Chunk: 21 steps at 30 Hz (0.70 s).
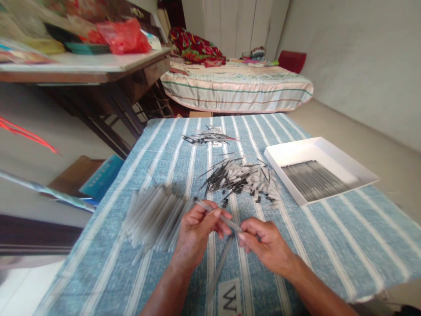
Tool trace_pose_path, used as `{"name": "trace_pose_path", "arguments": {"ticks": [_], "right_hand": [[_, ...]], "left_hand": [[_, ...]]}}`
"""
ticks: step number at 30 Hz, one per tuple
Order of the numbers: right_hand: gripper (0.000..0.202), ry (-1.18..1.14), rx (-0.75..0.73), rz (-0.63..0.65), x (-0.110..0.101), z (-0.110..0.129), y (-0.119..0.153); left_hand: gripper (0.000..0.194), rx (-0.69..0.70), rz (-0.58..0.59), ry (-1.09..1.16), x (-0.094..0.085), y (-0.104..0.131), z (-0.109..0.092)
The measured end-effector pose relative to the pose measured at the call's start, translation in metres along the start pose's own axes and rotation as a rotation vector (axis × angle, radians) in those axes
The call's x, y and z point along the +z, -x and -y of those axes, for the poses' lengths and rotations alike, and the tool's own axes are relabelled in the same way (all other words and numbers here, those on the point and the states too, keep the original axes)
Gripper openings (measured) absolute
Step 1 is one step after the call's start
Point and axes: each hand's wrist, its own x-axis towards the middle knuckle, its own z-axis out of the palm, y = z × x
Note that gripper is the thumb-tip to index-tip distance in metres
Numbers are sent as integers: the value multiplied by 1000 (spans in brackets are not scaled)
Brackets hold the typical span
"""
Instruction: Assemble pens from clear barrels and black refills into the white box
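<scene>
I find left hand (199, 226) and right hand (266, 243) both clamped on one tube (230, 223), toward the table's (332, 239) near edge.

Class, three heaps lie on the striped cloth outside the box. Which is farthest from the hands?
The small heap, the one closest to the bed. The middle heap and the grey tube heap both lie nearer the person.

Red bag (123, 37) on side table (82, 66)
</scene>
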Motion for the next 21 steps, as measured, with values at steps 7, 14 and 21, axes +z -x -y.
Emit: {"name": "trace_pose_path", "arguments": {"ticks": [7, 14, 21], "right_hand": [[18, 110, -48, -57, 3, 0, -2], [17, 116, -73, -76, 7, 0, -2], [18, 130, -61, -53, 8, 0, -6]], "left_hand": [[11, 1, -6, 9, 0, -1, 5], [10, -2, -34, 6, 2, -1, 4], [8, 9, -32, 2, -1, -4, 7]]}}
